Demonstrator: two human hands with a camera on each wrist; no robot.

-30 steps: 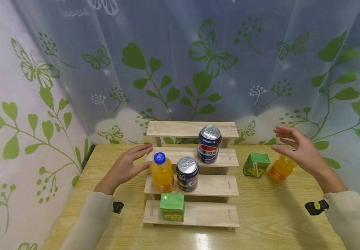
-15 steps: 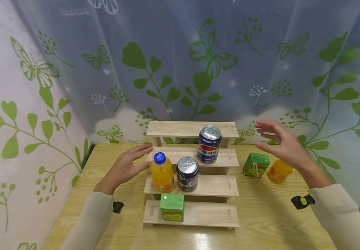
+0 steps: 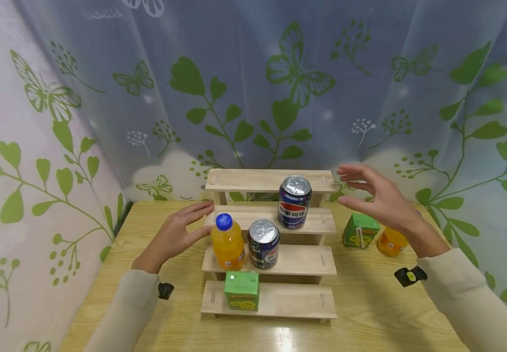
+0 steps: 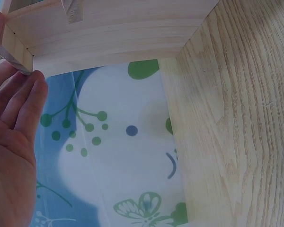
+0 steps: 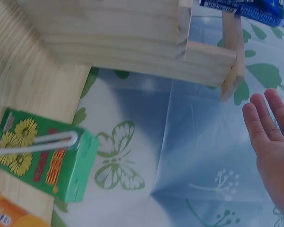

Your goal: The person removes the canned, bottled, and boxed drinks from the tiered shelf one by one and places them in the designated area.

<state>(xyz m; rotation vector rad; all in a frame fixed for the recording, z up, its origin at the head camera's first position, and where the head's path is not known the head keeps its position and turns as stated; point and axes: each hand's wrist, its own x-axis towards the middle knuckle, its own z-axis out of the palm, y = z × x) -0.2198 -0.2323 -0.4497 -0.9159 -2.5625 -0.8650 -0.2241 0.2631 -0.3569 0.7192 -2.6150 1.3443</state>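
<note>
Stepped shelf of pale wood (image 3: 244, 179) on a wood-grain surface (image 3: 178, 327). Left hand (image 3: 176, 236): fingers extended, touching the shelf's left end, gripping nothing. Right hand (image 3: 378, 198): empty, thumb and fingers parted, near the shelf's upper right end; below, a green box-shaped carton (image 3: 365, 226) and a plastic bottle of orange drink (image 3: 391, 243) stand side by side.

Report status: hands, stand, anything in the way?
Left hand holding wooden stand at left. Right hand raised, empty, near stand's upper right. Stand upright, loaded. Green carton and orange bottle beside it, right; nothing seen blocking right hand.
</note>
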